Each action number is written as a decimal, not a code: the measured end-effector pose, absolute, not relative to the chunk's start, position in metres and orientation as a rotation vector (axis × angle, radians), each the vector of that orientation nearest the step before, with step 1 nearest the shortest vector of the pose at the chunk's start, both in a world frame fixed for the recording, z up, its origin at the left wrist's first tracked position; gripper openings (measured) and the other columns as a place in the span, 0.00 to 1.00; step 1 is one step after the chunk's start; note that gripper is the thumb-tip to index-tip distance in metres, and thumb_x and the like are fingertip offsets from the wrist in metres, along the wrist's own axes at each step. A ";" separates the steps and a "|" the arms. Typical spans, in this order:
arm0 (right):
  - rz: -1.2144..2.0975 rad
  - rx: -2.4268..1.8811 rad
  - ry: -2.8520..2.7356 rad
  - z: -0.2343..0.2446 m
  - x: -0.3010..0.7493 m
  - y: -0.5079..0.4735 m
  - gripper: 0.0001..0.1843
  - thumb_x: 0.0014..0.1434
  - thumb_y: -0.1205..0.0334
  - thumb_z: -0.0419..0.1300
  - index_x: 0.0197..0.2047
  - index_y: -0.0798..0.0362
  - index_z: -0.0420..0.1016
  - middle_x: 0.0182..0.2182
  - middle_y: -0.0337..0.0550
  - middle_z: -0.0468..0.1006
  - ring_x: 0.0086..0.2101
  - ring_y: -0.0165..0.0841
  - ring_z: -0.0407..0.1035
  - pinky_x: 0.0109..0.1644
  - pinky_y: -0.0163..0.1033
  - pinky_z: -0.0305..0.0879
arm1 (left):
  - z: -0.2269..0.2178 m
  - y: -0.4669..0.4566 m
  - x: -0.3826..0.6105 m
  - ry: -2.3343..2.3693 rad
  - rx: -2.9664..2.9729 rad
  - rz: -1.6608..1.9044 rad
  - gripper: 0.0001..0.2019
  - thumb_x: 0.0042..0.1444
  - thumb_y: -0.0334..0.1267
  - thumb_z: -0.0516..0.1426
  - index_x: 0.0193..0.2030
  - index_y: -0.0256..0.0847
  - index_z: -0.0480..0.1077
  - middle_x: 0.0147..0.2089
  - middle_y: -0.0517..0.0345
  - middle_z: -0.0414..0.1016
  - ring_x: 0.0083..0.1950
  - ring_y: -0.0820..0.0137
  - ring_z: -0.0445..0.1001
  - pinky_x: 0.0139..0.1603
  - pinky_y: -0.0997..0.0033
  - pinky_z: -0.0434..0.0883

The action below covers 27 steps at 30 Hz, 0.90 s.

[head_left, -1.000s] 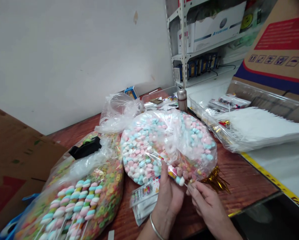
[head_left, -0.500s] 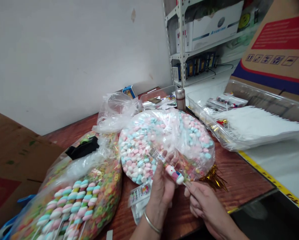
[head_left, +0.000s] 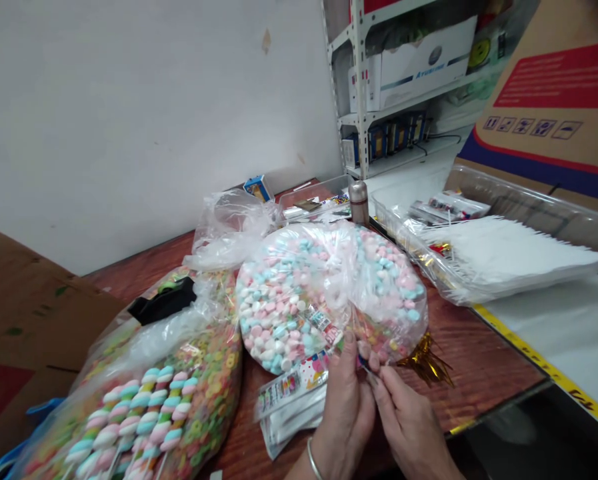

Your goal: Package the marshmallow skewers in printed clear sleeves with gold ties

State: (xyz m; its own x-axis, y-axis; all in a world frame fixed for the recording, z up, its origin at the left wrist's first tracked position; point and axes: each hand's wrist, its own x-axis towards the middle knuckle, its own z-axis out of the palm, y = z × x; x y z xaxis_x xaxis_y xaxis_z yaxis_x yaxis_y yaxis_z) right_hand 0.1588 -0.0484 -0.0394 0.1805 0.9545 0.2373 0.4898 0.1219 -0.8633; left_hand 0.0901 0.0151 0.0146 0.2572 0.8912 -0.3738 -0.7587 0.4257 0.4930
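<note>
My left hand (head_left: 346, 407), with a silver bangle at the wrist, and my right hand (head_left: 409, 420) meet near the table's front edge, fingers pinched together on a small candy skewer in a clear printed wrapper (head_left: 329, 327). The skewer points up and left, over a big clear bag of pink, blue and white marshmallows (head_left: 299, 293). Only the wrapper's upper part shows; the candy is mostly hidden behind my fingers.
A large bag of coloured ring candy with twisted marshmallow skewers (head_left: 149, 407) lies at left, a black tape dispenser (head_left: 163, 300) on it. Printed sleeves (head_left: 289, 393), gold ties (head_left: 426, 360), a clear tray of white sheets (head_left: 503, 253), a metal flask (head_left: 359, 203), cardboard boxes, shelving.
The skewer has slid deeper into the wrapper and my hands have closed together around its lower end; the pink candy seen before is now hidden. The view shifted slightly.
</note>
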 end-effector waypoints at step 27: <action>1.537 -1.228 -0.864 -0.045 0.165 -0.052 0.25 0.61 0.36 0.51 0.32 0.52 0.66 0.15 0.26 0.53 0.16 0.24 0.45 0.18 0.29 0.43 | 0.012 0.045 0.061 0.786 0.112 1.207 0.10 0.55 0.40 0.63 0.36 0.37 0.69 0.23 0.66 0.65 0.23 0.77 0.68 0.30 0.73 0.74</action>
State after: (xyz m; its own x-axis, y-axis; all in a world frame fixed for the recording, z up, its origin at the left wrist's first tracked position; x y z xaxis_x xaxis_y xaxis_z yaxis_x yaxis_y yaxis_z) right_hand 0.1646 -0.0521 -0.0449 -0.0408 0.9545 -0.2953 -0.2441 -0.2961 -0.9234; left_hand 0.0608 0.0455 0.0122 0.1315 0.8657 -0.4829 -0.7917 0.3849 0.4744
